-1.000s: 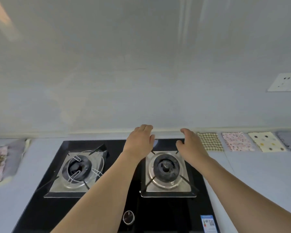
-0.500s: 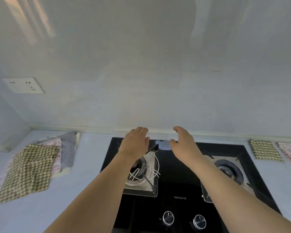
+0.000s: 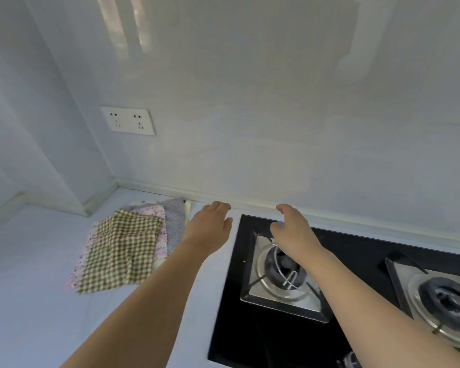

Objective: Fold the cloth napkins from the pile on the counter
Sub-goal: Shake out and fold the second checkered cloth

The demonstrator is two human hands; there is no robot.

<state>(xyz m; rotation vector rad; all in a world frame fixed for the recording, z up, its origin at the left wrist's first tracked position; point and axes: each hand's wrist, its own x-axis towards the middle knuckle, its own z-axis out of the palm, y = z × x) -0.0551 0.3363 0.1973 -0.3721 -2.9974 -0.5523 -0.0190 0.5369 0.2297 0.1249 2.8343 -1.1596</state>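
Both hands (image 3: 210, 229) empty beside napkin pile (image 3: 125, 248)

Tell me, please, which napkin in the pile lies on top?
The green checked napkin lies on top; the pink floral napkin and the grey napkin only peek out beneath it.

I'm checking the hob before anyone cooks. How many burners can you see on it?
2. One burner sits at the left of the black hob, partly under the right forearm; the other burner is at the right edge of the picture, cut off by it.
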